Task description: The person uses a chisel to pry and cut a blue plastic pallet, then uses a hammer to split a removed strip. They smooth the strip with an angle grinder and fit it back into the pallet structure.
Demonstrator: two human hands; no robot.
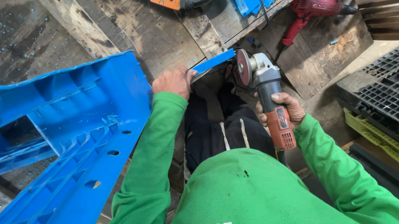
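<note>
1. The left hand point(173, 82), at the centre of the frame, is pinching one end of a narrow flat blue plastic strip point(213, 62) between closed fingers; the strip is running up and to the right from the hand towards the grinder's disc.
2. The right hand point(286, 108), right of centre, is wrapping fully closed around the body of a grey-and-orange electric angle grinder point(270, 100), whose round disc point(244, 67) is sitting just beside the strip's far end; whether they are touching I cannot tell.
3. The strip is looking thin, light and stiff enough to hold its line unsupported, though it would likely flex under pressure; gripping it close to the worked end, as far as is safe, would steady it.
4. The grinder is looking heavy and top-weighted for one hand, so a firm hold on the orange body seems wise.
5. A large blue ribbed plastic pallet point(52, 162) is filling the left of the frame, resting against the green sleeve.
</note>
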